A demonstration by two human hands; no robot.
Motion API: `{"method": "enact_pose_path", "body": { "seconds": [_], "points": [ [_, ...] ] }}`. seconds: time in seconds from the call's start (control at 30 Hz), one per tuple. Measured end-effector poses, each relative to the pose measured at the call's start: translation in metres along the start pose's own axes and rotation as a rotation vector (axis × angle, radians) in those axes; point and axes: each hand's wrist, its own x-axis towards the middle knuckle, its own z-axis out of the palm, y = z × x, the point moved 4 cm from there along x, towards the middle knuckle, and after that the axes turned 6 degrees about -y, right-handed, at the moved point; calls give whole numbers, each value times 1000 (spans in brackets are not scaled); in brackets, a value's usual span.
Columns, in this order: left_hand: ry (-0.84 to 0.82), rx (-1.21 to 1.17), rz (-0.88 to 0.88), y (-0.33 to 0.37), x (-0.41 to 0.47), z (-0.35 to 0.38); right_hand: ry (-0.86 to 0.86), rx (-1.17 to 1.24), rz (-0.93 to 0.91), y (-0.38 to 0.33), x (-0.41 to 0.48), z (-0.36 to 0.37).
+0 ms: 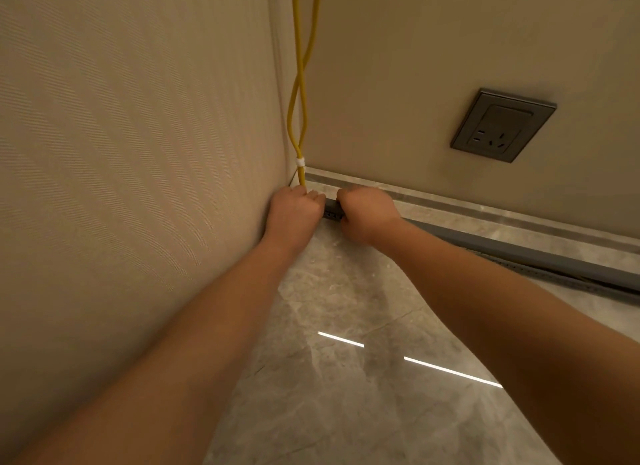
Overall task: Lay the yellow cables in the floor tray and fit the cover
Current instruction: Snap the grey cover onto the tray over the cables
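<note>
Two yellow cables (pixel 300 83) hang down the room corner, twisted around each other and bound by a white tie (pixel 300 161) just above the floor. My left hand (pixel 294 210) is closed around the cables where they reach the floor. My right hand (pixel 365 211) is fisted on the near end of the grey cover (pixel 519 253), which lies along the floor tray (pixel 332 215) beside the wall. A short piece of tray with holes shows between my hands. Whether cables lie inside the tray is hidden.
A grey wall socket (pixel 502 125) sits on the right wall above a grey skirting strip (pixel 485 210). The left wall (pixel 138 153) has ribbed beige covering. The floor (pixel 346 360) is glossy grey marble tile with light reflections.
</note>
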Motion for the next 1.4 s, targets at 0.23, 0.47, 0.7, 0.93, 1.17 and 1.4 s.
{"method": "enact_pose_path", "body": {
  "seconds": [0.23, 0.47, 0.7, 0.93, 1.17, 1.4],
  "points": [
    [11, -139, 13, 0, 4, 4, 58, 42, -22, 1, 1, 4],
    [24, -81, -3, 2, 2, 3, 12, 90, 3, 6, 3, 1],
    [-16, -177, 26, 3, -3, 9, 3, 202, 47, 9, 6, 1],
    [-142, -114, 88, 1, 7, 7, -288, 530, 57, 25, 14, -5],
    [-157, -135, 123, 1, 12, 7, -259, 311, 59, 14, 8, -10],
    [-237, -157, 108, 2, 20, 13, -55, 114, 50, 5, 1, -9]
  ]
}}
